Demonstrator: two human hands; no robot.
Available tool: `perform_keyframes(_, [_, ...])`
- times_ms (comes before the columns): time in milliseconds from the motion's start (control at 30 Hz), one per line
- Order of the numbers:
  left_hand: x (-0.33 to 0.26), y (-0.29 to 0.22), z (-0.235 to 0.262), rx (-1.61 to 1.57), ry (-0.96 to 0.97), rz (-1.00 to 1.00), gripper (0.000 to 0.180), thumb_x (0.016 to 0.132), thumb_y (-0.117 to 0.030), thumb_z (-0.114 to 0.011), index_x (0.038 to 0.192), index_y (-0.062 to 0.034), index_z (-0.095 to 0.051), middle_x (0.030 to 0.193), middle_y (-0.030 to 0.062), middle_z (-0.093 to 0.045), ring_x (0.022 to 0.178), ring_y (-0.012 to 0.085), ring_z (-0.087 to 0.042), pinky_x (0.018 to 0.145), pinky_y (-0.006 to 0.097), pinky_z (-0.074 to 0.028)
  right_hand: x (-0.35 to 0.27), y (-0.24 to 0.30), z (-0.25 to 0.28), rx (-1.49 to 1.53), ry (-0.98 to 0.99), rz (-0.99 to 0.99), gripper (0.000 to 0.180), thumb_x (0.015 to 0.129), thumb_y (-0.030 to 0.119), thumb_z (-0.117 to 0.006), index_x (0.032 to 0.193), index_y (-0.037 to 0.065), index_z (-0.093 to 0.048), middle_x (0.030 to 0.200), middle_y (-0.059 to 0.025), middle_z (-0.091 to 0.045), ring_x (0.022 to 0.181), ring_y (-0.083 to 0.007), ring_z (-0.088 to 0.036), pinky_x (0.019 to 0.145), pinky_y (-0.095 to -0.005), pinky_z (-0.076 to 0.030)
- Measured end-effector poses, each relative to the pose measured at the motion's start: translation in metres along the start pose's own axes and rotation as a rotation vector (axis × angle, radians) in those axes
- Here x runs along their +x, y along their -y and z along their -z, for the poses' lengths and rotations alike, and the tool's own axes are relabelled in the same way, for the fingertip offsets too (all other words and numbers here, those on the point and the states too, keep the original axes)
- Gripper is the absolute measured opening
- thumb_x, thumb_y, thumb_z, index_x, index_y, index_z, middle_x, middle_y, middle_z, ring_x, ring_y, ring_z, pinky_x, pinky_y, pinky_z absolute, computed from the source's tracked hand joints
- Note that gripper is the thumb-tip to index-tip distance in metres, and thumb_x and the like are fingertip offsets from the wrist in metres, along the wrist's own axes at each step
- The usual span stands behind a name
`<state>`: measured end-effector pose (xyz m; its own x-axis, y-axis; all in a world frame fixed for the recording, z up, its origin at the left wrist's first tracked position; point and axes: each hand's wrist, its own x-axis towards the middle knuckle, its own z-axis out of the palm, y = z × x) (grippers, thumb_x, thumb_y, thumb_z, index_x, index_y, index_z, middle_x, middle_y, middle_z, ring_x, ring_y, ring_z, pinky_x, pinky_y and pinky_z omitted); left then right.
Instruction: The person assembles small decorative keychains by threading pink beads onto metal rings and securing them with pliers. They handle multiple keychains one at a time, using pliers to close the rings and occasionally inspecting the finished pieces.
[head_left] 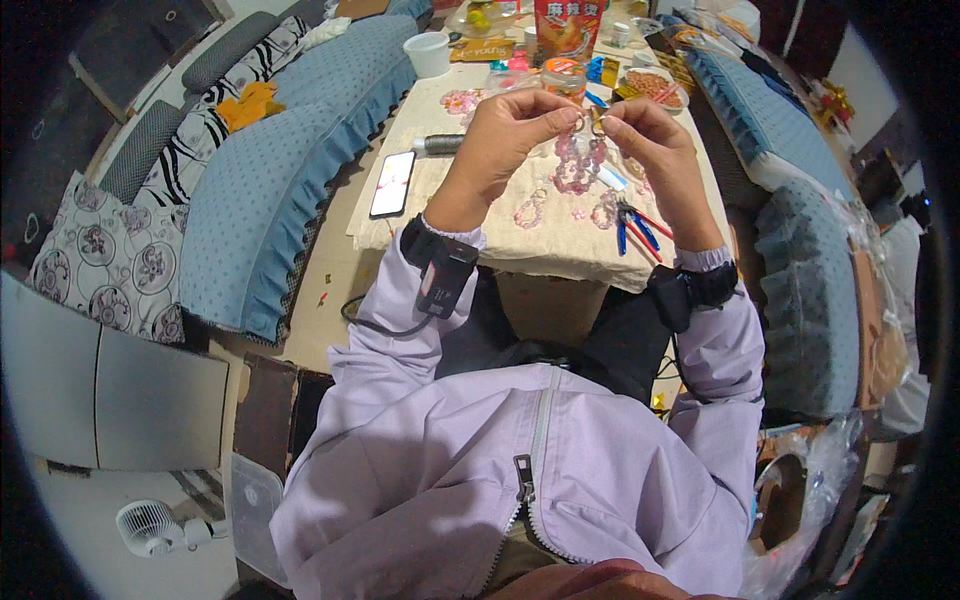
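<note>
Above the far part of the cloth-covered table [450, 225], my left hand [510, 135] and my right hand [655, 140] are raised close together, fingers pinched. A strand of pink and purple beads [576, 175] hangs in a loop between them, its two ends at my fingertips. Small ring-like bits show at the fingertips, too small to name. Below the strand lie a pale pink beaded loop [530, 210] and another beaded loop [604, 212]. Beside the latter are pliers [638, 232] with red and blue handles. A pink bead cluster [463, 101] rests beyond my left hand.
A lit phone [392, 185] and a dark grey spool-like cylinder [438, 145] lie left of my hands. Farther off stand a white tub [428, 55], an orange-lidded jar [563, 80], a red food pouch [568, 28] and a bowl [678, 100]. Blue-covered sofas [270, 160] flank the table.
</note>
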<state>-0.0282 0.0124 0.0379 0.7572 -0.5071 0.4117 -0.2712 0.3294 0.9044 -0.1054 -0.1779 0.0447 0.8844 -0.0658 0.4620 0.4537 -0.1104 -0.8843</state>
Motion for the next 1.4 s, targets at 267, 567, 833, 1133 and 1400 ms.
perform_keyframes(267, [-0.001, 0.002, -0.005, 0.056, 0.012, 0.018, 0.021, 0.085, -0.016, -0.077, 0.098, -0.0008, -0.072, 0.088, 0.0046, -0.070, 0.079, 0.0092, -0.064, 0.073, 0.021, -0.052, 0.001, -0.001, -0.001, -0.001, 0.005, -0.005, 0.015, 0.091, 0.020, -0.069, 0.096, 0.006, -0.066, 0.084, 0.0053, -0.059, 0.074, -0.0026, -0.047, 0.066, -0.0177, -0.037])
perform_keyframes(567, [0.001, -0.003, -0.005, 0.155, 0.027, 0.078, 0.024, 0.085, -0.018, -0.077, 0.099, 0.0006, -0.072, 0.089, 0.0043, -0.070, 0.079, 0.0092, -0.063, 0.072, 0.021, -0.051, 0.005, -0.010, 0.002, 0.018, 0.018, 0.018, 0.018, 0.090, 0.016, -0.071, 0.100, 0.002, -0.066, 0.090, -0.0012, -0.066, 0.083, -0.0065, -0.059, 0.077, -0.0209, -0.048])
perform_keyframes(833, [0.003, 0.003, -0.004, 0.117, 0.049, 0.068, 0.025, 0.086, -0.021, -0.075, 0.099, 0.0000, -0.071, 0.087, 0.0033, -0.068, 0.078, 0.0078, -0.062, 0.070, 0.020, -0.050, 0.007, -0.014, 0.001, -0.013, 0.028, 0.025, 0.020, 0.090, 0.019, -0.072, 0.100, 0.002, -0.066, 0.090, -0.0008, -0.066, 0.083, -0.0070, -0.060, 0.077, -0.0214, -0.048])
perform_keyframes(1133, [0.005, 0.005, -0.005, 0.077, -0.008, 0.037, 0.025, 0.086, -0.021, -0.075, 0.099, -0.0003, -0.072, 0.088, 0.0039, -0.070, 0.079, 0.0090, -0.062, 0.071, 0.021, -0.049, 0.005, -0.021, -0.002, -0.063, 0.004, 0.073, 0.025, 0.090, 0.018, -0.071, 0.110, 0.003, -0.065, 0.097, -0.0019, -0.066, 0.088, -0.0082, -0.060, 0.078, -0.0227, -0.049])
perform_keyframes(1400, [0.006, 0.007, -0.002, 0.034, -0.016, 0.009, 0.023, 0.086, -0.020, -0.076, 0.098, -0.0001, -0.072, 0.088, 0.0040, -0.070, 0.079, 0.0093, -0.062, 0.072, 0.022, -0.049, 0.000, -0.022, -0.004, -0.190, 0.094, 0.064, 0.031, 0.089, 0.022, -0.072, 0.113, 0.005, -0.063, 0.102, -0.0034, -0.066, 0.092, -0.0102, -0.060, 0.078, -0.0249, -0.049])
